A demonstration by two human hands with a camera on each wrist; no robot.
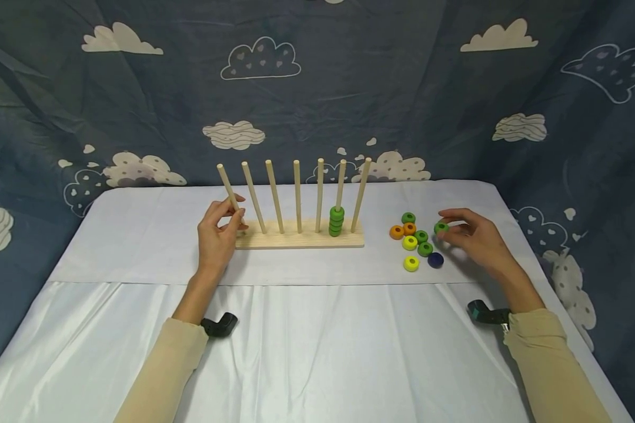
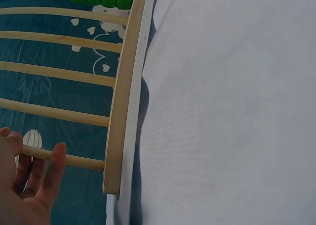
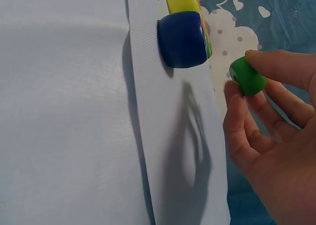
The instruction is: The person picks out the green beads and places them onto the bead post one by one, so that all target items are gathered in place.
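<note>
A wooden rack with several upright pegs stands on the white table. My left hand grips the leftmost peg around its lower half; in the left wrist view, thumb and fingers lie on either side of this peg. Several green beads are stacked on the second peg from the right. Over at the right, my right hand pinches a green bead between thumb and fingers, beside a group of loose beads. A dark blue bead sits closest to that hand in the right wrist view.
The loose group holds several green beads, two orange beads and two yellow beads on the white cloth. A dark curtain with cloud prints hangs behind the table's back edge.
</note>
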